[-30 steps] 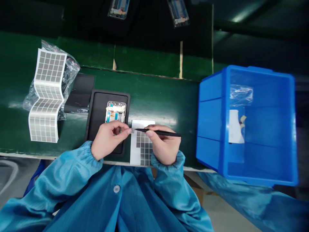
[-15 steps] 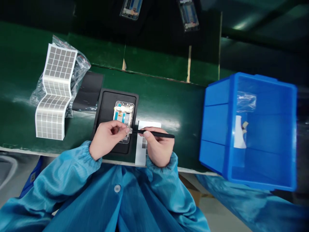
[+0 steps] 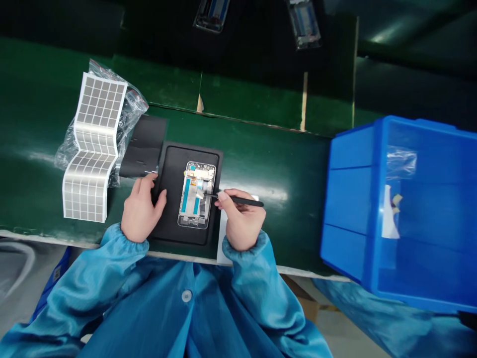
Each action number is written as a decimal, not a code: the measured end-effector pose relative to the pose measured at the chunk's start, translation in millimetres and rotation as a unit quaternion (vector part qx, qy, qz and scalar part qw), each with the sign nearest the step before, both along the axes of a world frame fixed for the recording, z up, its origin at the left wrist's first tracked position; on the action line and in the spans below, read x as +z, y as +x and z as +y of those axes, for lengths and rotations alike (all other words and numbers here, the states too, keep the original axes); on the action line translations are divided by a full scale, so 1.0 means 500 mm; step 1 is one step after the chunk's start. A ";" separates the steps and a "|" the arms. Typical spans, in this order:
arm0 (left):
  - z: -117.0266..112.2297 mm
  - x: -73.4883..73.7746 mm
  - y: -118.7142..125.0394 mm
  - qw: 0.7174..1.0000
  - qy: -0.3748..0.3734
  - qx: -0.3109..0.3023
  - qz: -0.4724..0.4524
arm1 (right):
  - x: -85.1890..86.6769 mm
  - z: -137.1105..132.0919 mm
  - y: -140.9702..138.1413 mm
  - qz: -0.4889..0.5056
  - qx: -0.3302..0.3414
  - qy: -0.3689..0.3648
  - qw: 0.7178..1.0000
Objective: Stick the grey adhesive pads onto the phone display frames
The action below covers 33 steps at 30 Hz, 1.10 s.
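Note:
An opened phone (image 3: 190,199) lies in a shallow black tray (image 3: 171,191), its inner boards and blue strips showing. My right hand (image 3: 244,219) is closed around black tweezers (image 3: 244,201), whose tips reach over the middle of the phone. At the tips is a small pale square piece (image 3: 200,193); whether it touches the phone I cannot tell. My left hand (image 3: 140,209) rests at the tray's left edge, fingers apart, holding nothing. Partly under my right hand lies a white sheet (image 3: 222,238).
On the left, a folded sheet of grey square stickers (image 3: 95,144) lies over a clear plastic bag (image 3: 132,104), beside a black sheet (image 3: 144,144). A blue bin (image 3: 348,199) with scraps inside stands at right. Two more phones (image 3: 211,15) lie at the back.
My left hand has let go of the small piece at the tweezers' tips and moved left to the tray's edge. The tweezers' tips now reach over the phone. The view has shifted slightly.

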<state>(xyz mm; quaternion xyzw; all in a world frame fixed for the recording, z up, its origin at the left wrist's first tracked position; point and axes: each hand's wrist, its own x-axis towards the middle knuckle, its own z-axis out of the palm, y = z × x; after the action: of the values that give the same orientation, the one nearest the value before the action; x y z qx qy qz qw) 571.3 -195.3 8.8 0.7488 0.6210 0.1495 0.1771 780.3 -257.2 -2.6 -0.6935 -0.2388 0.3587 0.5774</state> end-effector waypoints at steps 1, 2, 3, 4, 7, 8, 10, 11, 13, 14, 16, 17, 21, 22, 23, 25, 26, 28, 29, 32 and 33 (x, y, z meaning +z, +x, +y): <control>-0.002 -0.006 -0.003 1.000 -0.009 -0.001 -0.006 | 0.000 0.009 -0.002 -0.005 0.004 -0.010 1.000; -0.005 -0.009 -0.004 1.000 -0.015 -0.001 -0.013 | 0.000 0.018 -0.003 -0.009 0.008 -0.019 1.000; -0.009 -0.011 -0.004 1.000 -0.018 0.000 -0.019 | 0.000 0.025 -0.003 -0.012 0.011 -0.026 1.000; -0.013 -0.011 -0.003 1.000 -0.020 -0.001 -0.024 | 0.000 0.031 -0.002 -0.016 0.013 -0.032 0.999; -0.022 -0.004 0.002 1.000 -0.003 -0.013 -0.009 | -0.001 0.043 0.001 -0.036 0.013 -0.046 0.998; -0.024 -0.001 0.004 1.000 0.018 -0.022 0.003 | -0.002 0.044 0.002 -0.043 0.012 -0.050 0.998; -0.026 0.006 0.011 0.996 0.075 -0.048 0.025 | -0.003 0.046 0.002 -0.055 0.016 -0.057 0.997; -0.027 0.010 0.017 0.992 0.100 -0.066 0.030 | -0.003 0.046 0.001 -0.059 0.020 -0.060 0.996; -0.029 0.014 0.030 0.986 0.123 -0.110 0.026 | -0.004 0.046 -0.001 -0.061 0.026 -0.066 0.996; -0.030 0.015 0.038 0.984 0.121 -0.131 0.021 | -0.004 0.047 -0.002 -0.061 0.026 -0.069 0.995; -0.030 0.012 0.052 0.981 0.106 -0.161 0.011 | -0.006 0.047 -0.003 -0.061 0.022 -0.077 0.995; -0.030 0.009 0.058 0.980 0.100 -0.169 0.009 | -0.007 0.048 -0.003 -0.061 0.020 -0.078 0.995; -0.029 -0.005 0.068 0.981 0.087 -0.173 0.018 | -0.013 0.047 0.000 -0.065 0.015 -0.070 0.995; -0.028 -0.008 0.068 0.981 0.085 -0.171 0.021 | -0.015 0.046 0.001 -0.065 0.014 -0.068 0.995; -0.028 -0.010 0.068 0.982 0.084 -0.170 0.023 | -0.016 0.046 0.002 -0.064 0.014 -0.067 0.996; -0.027 -0.013 0.068 0.982 0.081 -0.168 0.026 | -0.016 0.047 0.003 -0.060 0.014 -0.066 0.996; -0.027 -0.013 0.068 0.982 0.080 -0.168 0.028 | -0.015 0.048 0.004 -0.058 0.015 -0.066 0.996; -0.026 -0.013 0.068 0.982 0.079 -0.169 0.031 | -0.013 0.049 0.004 -0.054 0.017 -0.064 0.996; -0.026 -0.012 0.068 0.982 0.078 -0.169 0.032 | -0.012 0.050 0.004 -0.054 0.019 -0.064 0.996; -0.025 -0.009 0.070 0.981 0.082 -0.170 0.032 | -0.010 0.052 0.005 -0.057 0.022 -0.067 0.996; -0.025 -0.009 0.071 0.981 0.083 -0.170 0.032 | -0.010 0.053 0.006 -0.058 0.024 -0.069 0.996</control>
<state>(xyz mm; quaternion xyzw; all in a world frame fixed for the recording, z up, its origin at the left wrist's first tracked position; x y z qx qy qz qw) 606.6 -207.6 4.4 0.8602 0.4750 0.1439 0.1172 783.1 -230.9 -7.5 -0.7451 -0.2631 0.3474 0.5049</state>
